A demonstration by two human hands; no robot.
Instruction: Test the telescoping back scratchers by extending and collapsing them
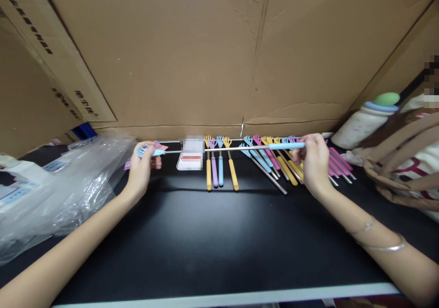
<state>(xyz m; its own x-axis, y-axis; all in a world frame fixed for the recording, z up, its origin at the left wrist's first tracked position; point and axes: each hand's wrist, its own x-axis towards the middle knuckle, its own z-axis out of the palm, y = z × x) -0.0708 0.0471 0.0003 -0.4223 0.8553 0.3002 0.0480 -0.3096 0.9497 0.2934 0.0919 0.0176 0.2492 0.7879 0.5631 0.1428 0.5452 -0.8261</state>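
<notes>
A light-blue telescopic back scratcher [245,148] is stretched out level above the black table, its metal rod long between my two hands. My left hand [141,168] is closed around the claw end at the left. At the other end, my right hand [314,164] grips the blue handle. Behind and below the rod lie a few back scratchers with yellow [209,173], purple [214,170] and blue [221,170] handles. A larger group in blue, pink and yellow [287,170] lies near my right hand, partly hidden by it.
Clear plastic bags [65,184] cover the left side of the table [212,248]. A phone-like card [191,154] lies at the back. To the right stand a white bottle [361,125] and a bag with brown straps [394,180]. Cardboard [192,61] walls the back.
</notes>
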